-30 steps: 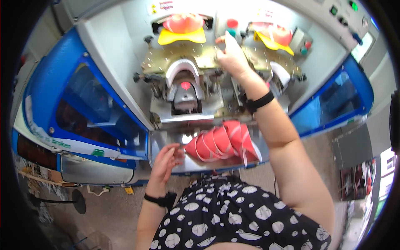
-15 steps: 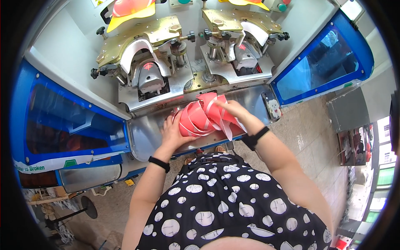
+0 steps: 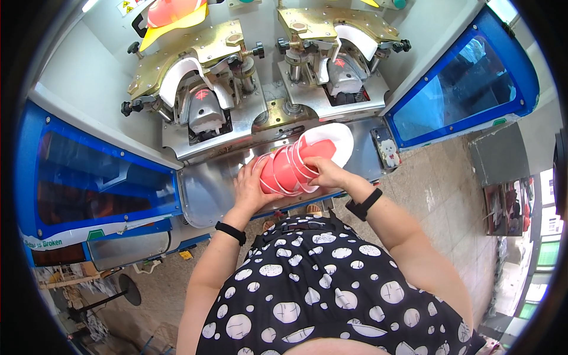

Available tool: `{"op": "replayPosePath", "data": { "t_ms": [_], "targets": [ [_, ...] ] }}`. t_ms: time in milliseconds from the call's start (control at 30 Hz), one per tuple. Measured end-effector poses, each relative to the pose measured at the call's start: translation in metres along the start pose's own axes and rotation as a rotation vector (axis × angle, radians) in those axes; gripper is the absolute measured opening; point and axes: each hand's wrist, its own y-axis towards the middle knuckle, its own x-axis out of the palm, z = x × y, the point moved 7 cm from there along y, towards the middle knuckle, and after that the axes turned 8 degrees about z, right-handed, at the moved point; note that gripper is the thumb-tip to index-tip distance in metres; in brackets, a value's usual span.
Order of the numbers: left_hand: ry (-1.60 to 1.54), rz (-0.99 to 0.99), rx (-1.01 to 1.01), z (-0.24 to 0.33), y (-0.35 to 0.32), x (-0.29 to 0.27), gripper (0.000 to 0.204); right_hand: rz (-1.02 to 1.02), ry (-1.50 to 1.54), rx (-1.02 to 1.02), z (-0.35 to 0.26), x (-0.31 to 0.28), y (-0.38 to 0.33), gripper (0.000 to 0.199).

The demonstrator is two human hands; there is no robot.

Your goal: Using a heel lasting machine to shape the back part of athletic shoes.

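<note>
A person in a black dress with white spots stands at a two-station shoe-forming machine (image 3: 260, 89), both hands on a nested stack of red-and-white curved shoe pieces (image 3: 299, 165) (heel counters, by their look) resting on the machine's steel counter (image 3: 207, 189). The left hand (image 3: 251, 186) lies with fingers spread against the stack's left end, cupping rather than gripping it. The right hand (image 3: 325, 173) is curled over the stack's near edge, fingertips pinching one of the pieces. The largest white-rimmed piece (image 3: 331, 142) fans out at the right end. A black band (image 3: 230, 232) circles the left wrist, a black watch (image 3: 362, 204) the right. Blue-framed guard panels (image 3: 100, 177) flank the machine.
</note>
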Motion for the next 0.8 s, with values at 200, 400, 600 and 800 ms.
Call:
{"op": "replayPosePath", "data": {
  "t_ms": [200, 400, 600, 800],
  "targets": [
    [-0.194, -0.006, 0.026, -0.023, -0.003, -0.002, 0.114, 0.128, 0.567, 0.249, 0.041, -0.031, -0.020, 0.046],
    [-0.288, 0.024, -0.006, -0.036, -0.006, 0.021, 0.111, 0.248, 0.402, 0.320, 0.068, 0.031, 0.016, 0.023],
    [-0.311, -0.028, 0.025, -0.045, -0.014, 0.035, 0.117, 0.470, 0.696, 0.215, 0.045, 0.030, 0.023, 0.046],
    [-0.230, 0.044, 0.323, -0.051, 0.000, 0.034, 0.117, 0.574, 0.283, 0.093, 0.010, -0.018, -0.007, 0.056]
  ]
}}
